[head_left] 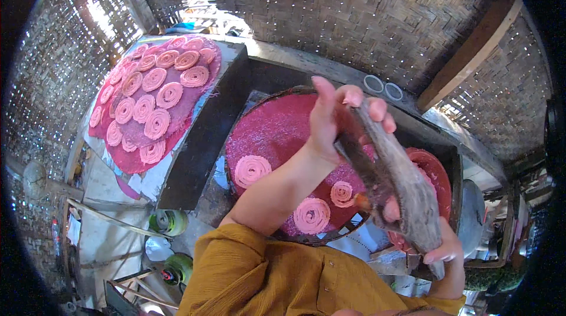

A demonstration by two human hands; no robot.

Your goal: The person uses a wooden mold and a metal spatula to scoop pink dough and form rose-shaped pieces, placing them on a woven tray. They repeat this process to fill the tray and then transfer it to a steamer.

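A long, weathered wooden press (407, 180), two bars set side by side, is held up at a slant in front of me. My left hand (333, 112) is closed round its upper end, thumb pointing up. Around the lower end my right hand (449, 251) is wrapped, partly hidden behind the wood. Pink dough shows between the bars. Beneath lies a round tray covered with deep pink cloth (271, 124), bearing pink dough spirals: one at the left (252, 170), a larger one at the front (311, 216) and a small one (342, 194) near the press.
At the left, many pink spirals (154, 79) rest on another pink cloth on a raised table. A red basin (433, 168) sits right of the tray, partly behind the press. Two white rings (373, 84) lie on the back ledge. Green gas cylinders (171, 221) stand at lower left.
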